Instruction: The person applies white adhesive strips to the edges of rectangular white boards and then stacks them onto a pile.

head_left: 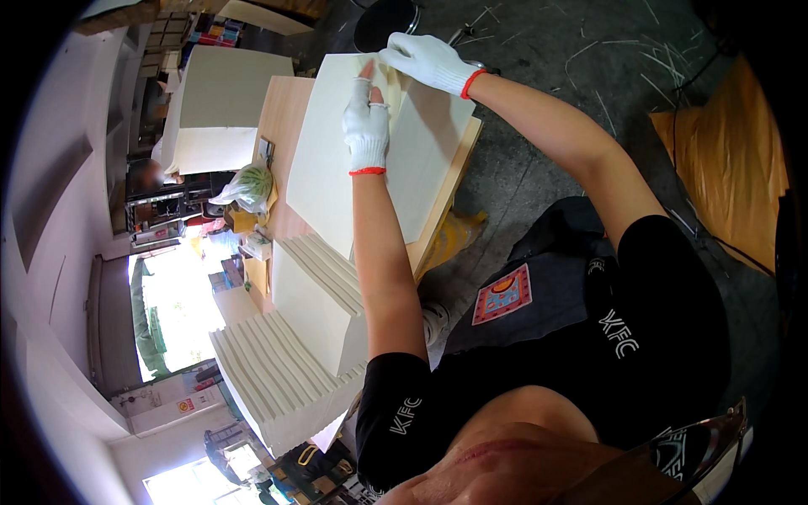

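A pale sheet point(324, 168) is lying flat on a wooden worktop point(282, 118), its far edge pointing toward the top of the view and its sides slanting slightly down to the left. Its outline is appearing nearly square here, so which axis is longer cannot be told.

Near that far edge, the left hand point(367, 126), gloved in white, is resting on the sheet, its bare-tipped index finger and thumb extending unclenched. The right hand point(429, 63), also gloved, is reaching across from the right, its fingers bending down at the edge close to the left; whether they are pinching the sheet cannot be told. A shadow is falling over the sheet's right part.

The far edge is appearing to reach past the end of the worktop, while a narrow wooden border is running along the right side. A wider strip of wood is showing to the left, leaving some room before the large stack point(227, 101). Toward the wearer, a stack of sheets point(316, 286) is standing close to the near corner, crowding that side, with a lower stack point(286, 374) fanning beside it.

A bagged melon point(252, 185) is sitting at the left. Beyond the right border, grey floor point(539, 109) is stretching toward a tan sack point(724, 160), pale scraps lying scattered; a black stool point(385, 23) is standing past the far edge.
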Demonstrator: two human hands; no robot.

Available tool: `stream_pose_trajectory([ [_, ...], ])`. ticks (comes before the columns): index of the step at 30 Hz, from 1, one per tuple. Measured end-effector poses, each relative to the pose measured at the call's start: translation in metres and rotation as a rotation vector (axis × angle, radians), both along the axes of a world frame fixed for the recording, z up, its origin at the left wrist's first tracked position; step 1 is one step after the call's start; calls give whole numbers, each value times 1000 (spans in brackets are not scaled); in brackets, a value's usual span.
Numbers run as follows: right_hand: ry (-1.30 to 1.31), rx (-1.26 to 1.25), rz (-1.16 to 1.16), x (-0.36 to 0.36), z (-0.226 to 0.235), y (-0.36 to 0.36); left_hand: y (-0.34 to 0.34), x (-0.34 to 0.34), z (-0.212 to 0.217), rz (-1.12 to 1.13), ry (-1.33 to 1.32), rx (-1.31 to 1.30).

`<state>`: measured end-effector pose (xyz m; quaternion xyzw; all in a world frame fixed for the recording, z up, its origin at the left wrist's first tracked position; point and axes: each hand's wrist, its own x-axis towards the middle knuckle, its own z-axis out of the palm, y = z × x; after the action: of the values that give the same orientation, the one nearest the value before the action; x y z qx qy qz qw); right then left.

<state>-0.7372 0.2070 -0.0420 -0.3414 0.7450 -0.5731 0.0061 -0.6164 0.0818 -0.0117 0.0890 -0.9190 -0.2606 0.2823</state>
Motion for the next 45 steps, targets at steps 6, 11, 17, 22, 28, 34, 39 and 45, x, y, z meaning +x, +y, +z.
stream_pose_trajectory([
  [6,-14,-41,-7,-4,-7,-3,-7,0,-1,-45,-156,-68],
  [11,-23,-25,0,-5,-7,-5,-10,-1,0,2,-215,31],
  [17,43,2,1,-15,-5,6,-4,2,4,-25,-134,3],
  [22,369,519,52,-26,3,27,7,6,10,82,-102,-14],
  [28,811,444,99,-33,20,12,-5,4,6,0,-139,33],
  [34,211,209,122,-22,4,-3,-7,4,6,-103,-72,-1],
  [39,132,52,56,-14,-11,-6,-11,2,3,-116,-64,39],
  [45,181,17,37,-13,-18,-8,-8,1,0,-46,-144,130],
])
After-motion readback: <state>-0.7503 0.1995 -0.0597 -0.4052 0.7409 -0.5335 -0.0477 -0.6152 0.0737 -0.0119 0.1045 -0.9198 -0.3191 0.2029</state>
